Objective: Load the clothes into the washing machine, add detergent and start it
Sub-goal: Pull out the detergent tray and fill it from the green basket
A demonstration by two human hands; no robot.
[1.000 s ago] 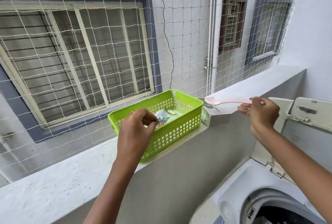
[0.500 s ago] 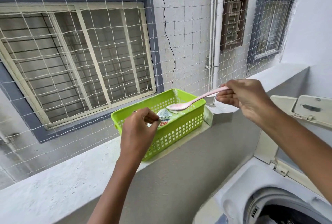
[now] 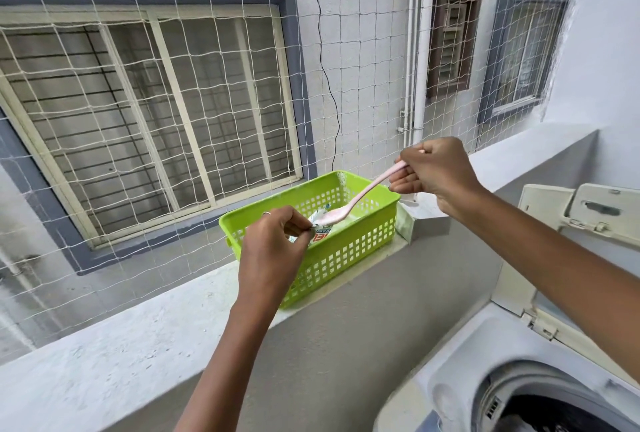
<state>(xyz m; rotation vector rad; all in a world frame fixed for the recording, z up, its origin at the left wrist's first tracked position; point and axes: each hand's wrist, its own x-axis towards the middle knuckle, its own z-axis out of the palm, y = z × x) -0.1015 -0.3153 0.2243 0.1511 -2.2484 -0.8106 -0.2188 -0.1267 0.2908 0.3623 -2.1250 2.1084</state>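
— Left hand (image 3: 273, 244), what is it doing?
— It pinches the top edge of a detergent packet (image 3: 320, 232) between the thumb and the curled fingers. The packet stands inside a green basket (image 3: 346, 251), just in front of the knuckles. A ring is on one finger of this hand.

— And the right hand (image 3: 434, 175)?
— It is closed around the end of a pink spoon (image 3: 360, 198). The handle goes down and to the left from the fingers, and the bowl of the spoon is at the mouth of the packet, almost touching the left fingertips. I cannot tell if powder is in the spoon.

— Where does the basket stand?
— On a grey ledge (image 3: 121, 338), under both hands. Just beside the basket, below the right hand, a small pale pouch (image 3: 404, 225) leans on a step of the ledge.

— What is behind the hands?
— A white net (image 3: 207, 85) over the opening, and past it a wall with a barred window (image 3: 149, 120) and white pipes (image 3: 417, 51).

— And the washing machine (image 3: 502, 379)?
— It is low, under the right forearm. Its lid (image 3: 588, 213) stands open to the right of the right hand. Dark clothes (image 3: 554, 417) lie in the drum.
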